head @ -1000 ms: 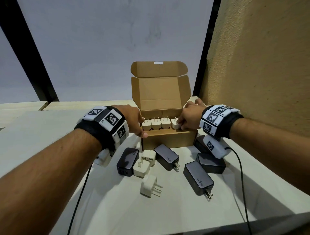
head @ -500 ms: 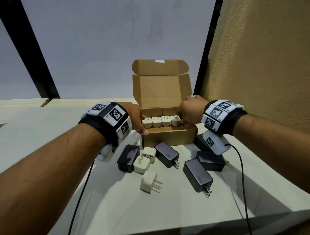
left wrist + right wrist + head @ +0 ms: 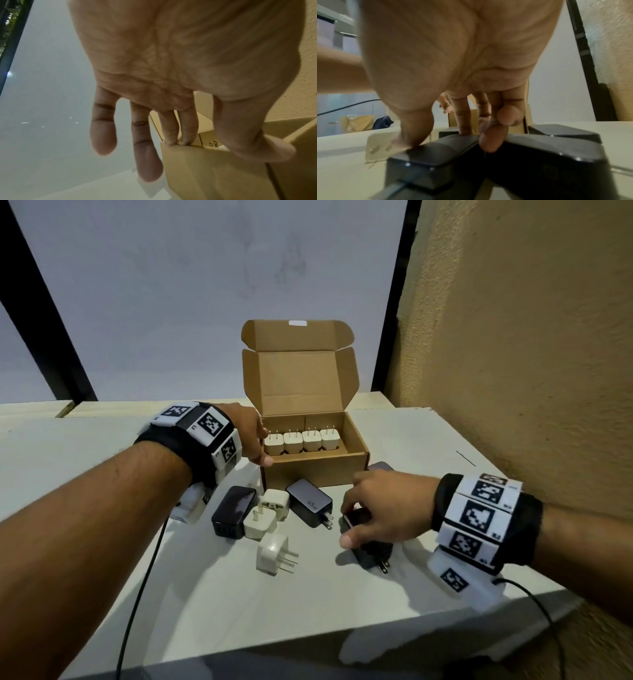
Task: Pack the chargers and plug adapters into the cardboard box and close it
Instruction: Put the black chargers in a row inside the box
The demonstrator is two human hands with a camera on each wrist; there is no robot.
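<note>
The cardboard box (image 3: 318, 470) stands open with its lid upright, and a row of several white chargers (image 3: 301, 441) fills its front. My left hand (image 3: 264, 446) rests on the box's front left corner. In the left wrist view my left hand (image 3: 226, 147) has two fingertips (image 3: 178, 140) on the left wall's rim and its thumb across the corner. My right hand (image 3: 347, 522) is down on the table and grips a black charger (image 3: 373, 553). In the right wrist view, thumb and fingers clamp the black charger (image 3: 436, 152) by its sides.
In front of the box lie a black 65W charger (image 3: 310, 503), a black multi-port charger (image 3: 233, 511) and three white plug adapters (image 3: 274, 556). More black chargers (image 3: 539, 155) sit right of the held one. A rough wall (image 3: 513, 337) rises at the right.
My right hand has left the box's right side and come down onto a black charger on the table. The left hand has stayed at the box's left corner.
</note>
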